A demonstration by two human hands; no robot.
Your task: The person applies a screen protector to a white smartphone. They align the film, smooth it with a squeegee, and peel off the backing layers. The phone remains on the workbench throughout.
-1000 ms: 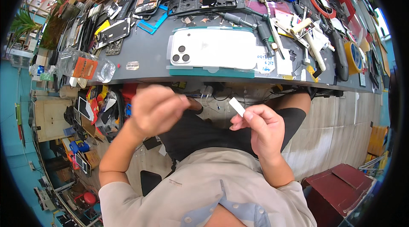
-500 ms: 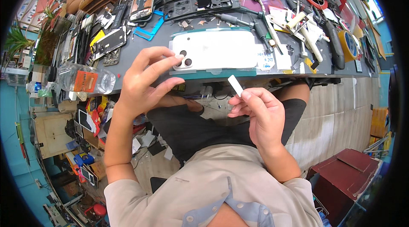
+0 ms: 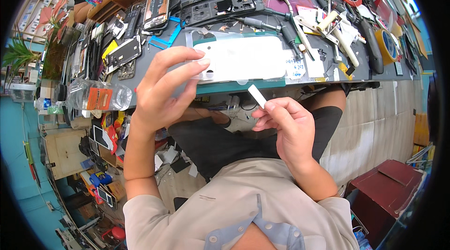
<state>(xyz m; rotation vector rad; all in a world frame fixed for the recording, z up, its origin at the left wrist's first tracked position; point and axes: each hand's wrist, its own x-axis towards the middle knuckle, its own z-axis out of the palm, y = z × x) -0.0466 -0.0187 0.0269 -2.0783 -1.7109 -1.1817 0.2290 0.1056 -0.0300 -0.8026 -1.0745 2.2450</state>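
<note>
One white smartphone (image 3: 248,57), near edge of the desk (image 3: 136,69), we judge stiff, slick, best gripped by its long sides; left hand (image 3: 157,93), fingers parted at camera end; right hand (image 3: 295,132), fingers pinching white strip (image 3: 256,96).

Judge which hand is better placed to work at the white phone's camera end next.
Likely the left hand: its fingertips are at that end of the white phone. The right hand pinches a white strip, farther off.

The left hand (image 3: 161,88) is at the white phone (image 3: 248,57); the right hand (image 3: 294,130) pinches a white strip (image 3: 256,96).
</note>
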